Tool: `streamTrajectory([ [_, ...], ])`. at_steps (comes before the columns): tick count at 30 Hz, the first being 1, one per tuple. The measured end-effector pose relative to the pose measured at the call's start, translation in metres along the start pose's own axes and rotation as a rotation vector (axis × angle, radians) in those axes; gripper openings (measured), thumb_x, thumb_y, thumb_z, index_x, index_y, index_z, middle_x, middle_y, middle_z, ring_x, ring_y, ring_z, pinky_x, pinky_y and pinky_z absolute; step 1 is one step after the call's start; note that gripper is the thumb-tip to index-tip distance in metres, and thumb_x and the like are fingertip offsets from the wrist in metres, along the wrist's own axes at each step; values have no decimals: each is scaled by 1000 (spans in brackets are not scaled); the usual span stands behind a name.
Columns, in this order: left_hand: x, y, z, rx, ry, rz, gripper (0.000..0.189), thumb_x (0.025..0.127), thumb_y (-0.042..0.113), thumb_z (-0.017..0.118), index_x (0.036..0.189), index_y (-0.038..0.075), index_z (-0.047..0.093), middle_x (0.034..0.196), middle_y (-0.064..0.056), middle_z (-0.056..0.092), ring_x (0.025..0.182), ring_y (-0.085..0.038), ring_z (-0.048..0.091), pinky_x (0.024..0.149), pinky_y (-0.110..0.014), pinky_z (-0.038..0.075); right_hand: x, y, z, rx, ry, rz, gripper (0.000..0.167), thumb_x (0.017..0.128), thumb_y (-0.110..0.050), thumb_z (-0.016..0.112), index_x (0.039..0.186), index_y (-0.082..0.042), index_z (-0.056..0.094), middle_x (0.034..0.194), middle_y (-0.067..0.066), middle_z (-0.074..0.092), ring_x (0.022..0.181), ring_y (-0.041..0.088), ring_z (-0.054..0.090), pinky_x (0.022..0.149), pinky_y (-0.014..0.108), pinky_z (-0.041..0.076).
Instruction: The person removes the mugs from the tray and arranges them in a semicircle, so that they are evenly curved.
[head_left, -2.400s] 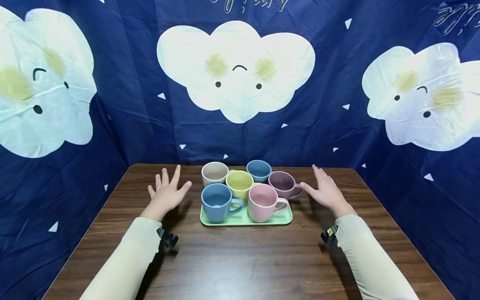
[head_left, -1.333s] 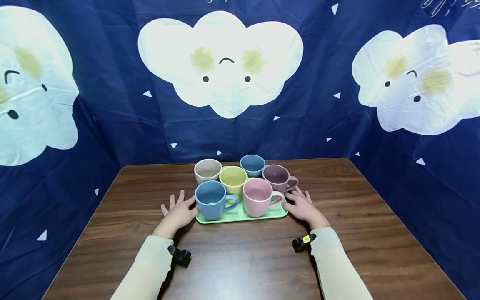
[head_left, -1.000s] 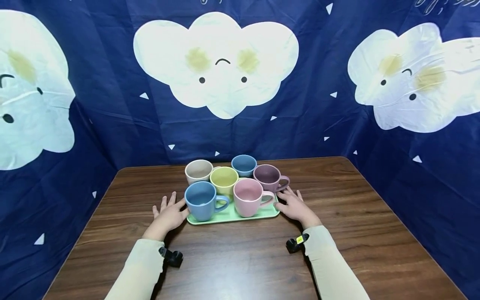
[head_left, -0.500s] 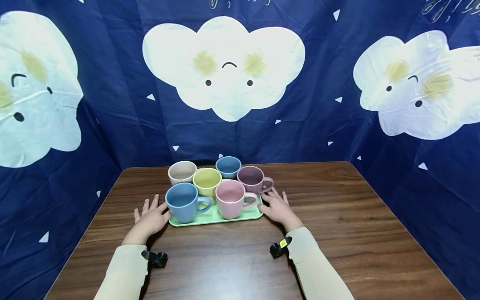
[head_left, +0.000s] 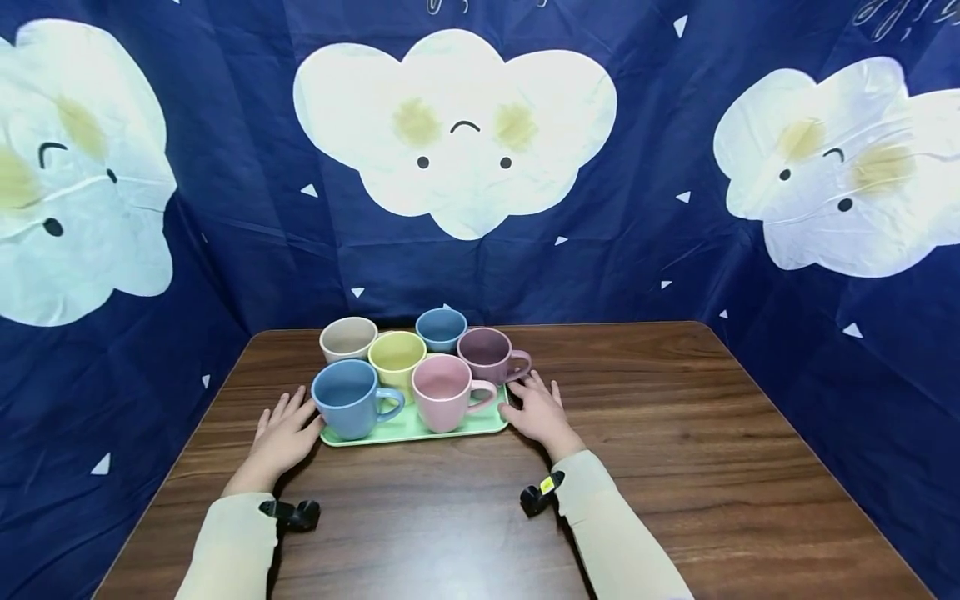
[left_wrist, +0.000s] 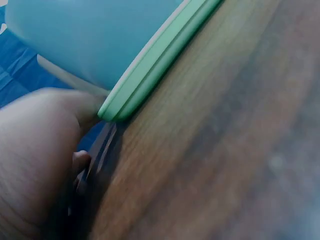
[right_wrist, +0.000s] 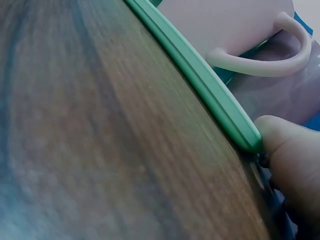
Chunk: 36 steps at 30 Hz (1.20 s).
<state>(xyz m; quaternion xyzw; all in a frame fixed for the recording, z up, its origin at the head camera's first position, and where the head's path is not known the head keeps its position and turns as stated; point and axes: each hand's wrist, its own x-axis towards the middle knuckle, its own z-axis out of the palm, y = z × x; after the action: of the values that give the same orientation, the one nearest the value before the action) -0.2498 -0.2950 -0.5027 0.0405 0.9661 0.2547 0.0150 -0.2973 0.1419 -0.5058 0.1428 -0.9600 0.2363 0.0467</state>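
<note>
A light green tray [head_left: 408, 427] lies on the table, carrying several mugs. A blue mug [head_left: 347, 400] and a pink mug [head_left: 442, 395] stand in front. Behind them are a yellow mug [head_left: 396, 357], a cream mug [head_left: 347, 338], a purple mug [head_left: 486, 353] and another blue mug [head_left: 441, 327]. My left hand [head_left: 281, 437] touches the tray's left end with its thumb, fingers fairly straight and spread. At the other end, my right hand [head_left: 542, 414] has its thumb against the tray corner, seen also in the right wrist view. Some right fingers are partly hidden there.
The brown wooden table [head_left: 675, 450] is backed on the left, far side and right by a dark blue cloth [head_left: 517, 275] with white clouds. The table's far edge runs close behind the rear mugs. A small black camera sits on each wrist.
Both hands have come in from the sides to the tray's ends. The tray, with its mugs, has slid left across the table, and the hands have moved left with it.
</note>
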Motion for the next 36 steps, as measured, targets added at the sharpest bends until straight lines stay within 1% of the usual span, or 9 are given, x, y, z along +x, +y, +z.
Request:
streamTrajectory([
  [5, -7, 3, -1, -16, -3, 5, 71, 105, 51, 41, 157, 3, 33, 163, -31, 15, 150, -52, 2, 115, -70, -3, 4, 5, 1, 106, 96, 36, 67, 88, -42, 65, 142, -3, 57, 151, 19, 50, 146, 39, 36, 120, 63, 15],
  [9, -12, 6, -3, -22, -6, 19, 71, 100, 42, 51, 156, 2, 33, 163, -31, 16, 150, -52, 3, 115, -70, -3, 8, 8, 2, 286, 208, 48, 62, 90, -36, 65, 140, 0, 54, 137, 21, 61, 134, 40, 50, 118, 58, 25],
  [14, -18, 7, -1, -30, -3, 54, 82, 93, 41, 63, 158, 3, 29, 163, -31, 16, 150, -52, 5, 114, -71, -4, 12, 10, 1, 662, 330, 12, 54, 93, -21, 65, 140, 1, 50, 124, 25, 64, 118, 39, 59, 105, 50, 43],
  [17, -19, 9, 3, -28, 5, 78, 93, 90, 49, 67, 159, 4, 26, 163, -31, 16, 150, -53, 6, 114, -72, -4, 15, 9, 0, 868, 344, -44, 50, 94, -7, 63, 140, 7, 48, 125, 31, 61, 117, 41, 57, 102, 41, 45],
  [20, -20, 14, 7, 4, 19, 78, 102, 85, 58, 70, 160, 4, 25, 163, -31, 16, 149, -54, 7, 113, -74, -4, 18, 9, -1, 986, 335, -74, 47, 97, 1, 60, 141, 10, 46, 127, 31, 59, 115, 39, 58, 100, 33, 47],
  [26, -18, 25, 16, 29, 40, 26, 118, 79, 70, 70, 161, 3, 19, 161, -36, 13, 147, -58, 6, 110, -78, -6, 25, 6, 2, 1080, 335, -104, 39, 100, 4, 56, 138, 10, 50, 116, 24, 65, 97, 12, 66, 90, 39, 56],
  [28, -15, 27, 18, 24, 50, 9, 121, 77, 72, 71, 161, 3, 18, 161, -36, 12, 147, -58, 6, 109, -79, -6, 24, 1, -3, 1035, 350, -111, 33, 100, 3, 55, 133, 12, 53, 111, 20, 67, 92, 4, 63, 87, 32, 56],
  [30, -12, 29, 20, 18, 66, -3, 124, 76, 74, 71, 161, 1, 17, 162, -34, 13, 148, -58, 6, 108, -80, -7, 23, -4, -9, 997, 358, -106, 29, 101, 3, 55, 128, 12, 56, 108, 17, 68, 91, 3, 62, 85, 28, 55],
  [36, -7, 32, 26, -12, 123, -18, 130, 71, 76, 74, 160, 1, 17, 162, -29, 21, 148, -57, 10, 106, -81, -7, 18, -17, -16, 966, 351, -56, 22, 101, 1, 56, 120, 11, 59, 105, 12, 67, 92, 16, 64, 84, 40, 59],
])
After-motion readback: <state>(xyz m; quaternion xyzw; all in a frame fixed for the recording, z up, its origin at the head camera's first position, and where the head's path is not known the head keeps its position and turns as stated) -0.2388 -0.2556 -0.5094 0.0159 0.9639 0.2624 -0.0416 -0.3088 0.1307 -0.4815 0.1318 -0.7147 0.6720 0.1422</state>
